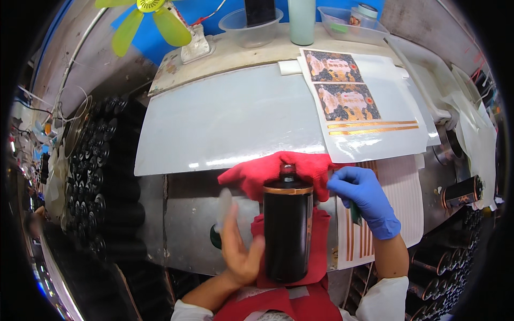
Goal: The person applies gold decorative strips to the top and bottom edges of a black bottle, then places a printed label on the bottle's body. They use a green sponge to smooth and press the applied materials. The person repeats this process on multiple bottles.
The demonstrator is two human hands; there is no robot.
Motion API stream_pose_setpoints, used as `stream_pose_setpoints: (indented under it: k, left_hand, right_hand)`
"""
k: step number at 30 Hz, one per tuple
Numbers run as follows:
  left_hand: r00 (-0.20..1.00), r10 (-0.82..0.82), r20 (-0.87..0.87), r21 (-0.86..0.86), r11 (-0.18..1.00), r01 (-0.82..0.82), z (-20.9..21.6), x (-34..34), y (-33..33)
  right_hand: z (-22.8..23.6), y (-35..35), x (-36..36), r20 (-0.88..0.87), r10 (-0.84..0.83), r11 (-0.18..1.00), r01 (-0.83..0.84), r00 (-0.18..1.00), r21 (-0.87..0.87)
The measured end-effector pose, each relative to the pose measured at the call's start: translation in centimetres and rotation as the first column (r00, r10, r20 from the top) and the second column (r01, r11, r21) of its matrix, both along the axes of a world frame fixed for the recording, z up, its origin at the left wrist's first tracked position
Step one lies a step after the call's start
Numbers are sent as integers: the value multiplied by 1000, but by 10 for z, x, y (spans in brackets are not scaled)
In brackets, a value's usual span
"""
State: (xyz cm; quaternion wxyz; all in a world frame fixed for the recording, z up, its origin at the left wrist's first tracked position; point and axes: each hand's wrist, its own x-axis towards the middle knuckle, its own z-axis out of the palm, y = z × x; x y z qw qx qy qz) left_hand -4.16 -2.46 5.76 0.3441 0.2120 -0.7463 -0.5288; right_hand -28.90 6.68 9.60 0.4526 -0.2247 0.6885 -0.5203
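Observation:
A black bottle (287, 235) with a gold band round its shoulder lies in front of me on a red cloth (257, 174), its neck pointing away. Left of it is my left hand (239, 249), bare but for a whitish cover on one blurred finger. Its fingers stretch out, the thumb stands apart, and nothing is in it. My right hand (367, 198), in a blue glove, is closed right of the bottle's neck, thumb and forefinger pressed together. A dark green flat piece (355, 214) sticks out below its curled fingers. A dark green object (215, 236) shows beside my left hand.
Printed label sheets (348, 101) lie at the far right; a sheet of gold strips (396, 208) is under my right arm. Black bottles are stacked at left (115, 182) and lower right (433, 262). A yellow-green fan (150, 6) and plastic tubs (250, 24) stand at the back.

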Motion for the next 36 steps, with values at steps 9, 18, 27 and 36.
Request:
stream_pose_setpoints:
  k: [9, 18, 27, 36]
  left_hand:
    - [997, 66, -44, 251, 966, -53, 18, -77, -34]
    - [992, 18, -128, 274, 962, 18, 19, -80, -32]
    - [998, 50, -42, 295, 955, -35, 19, -83, -33]
    - [994, 97, -52, 212, 974, -83, 23, -83, -29]
  right_hand:
    - [-33, 39, -8, 468, -229, 966, 259, 854, 0]
    - [-40, 41, -6, 486, -232, 966, 258, 843, 14]
    - [-55, 52, -8, 614, -273, 944, 328, 741, 24]
    - [-50, 63, 20, 695, -244, 863, 477, 677, -163]
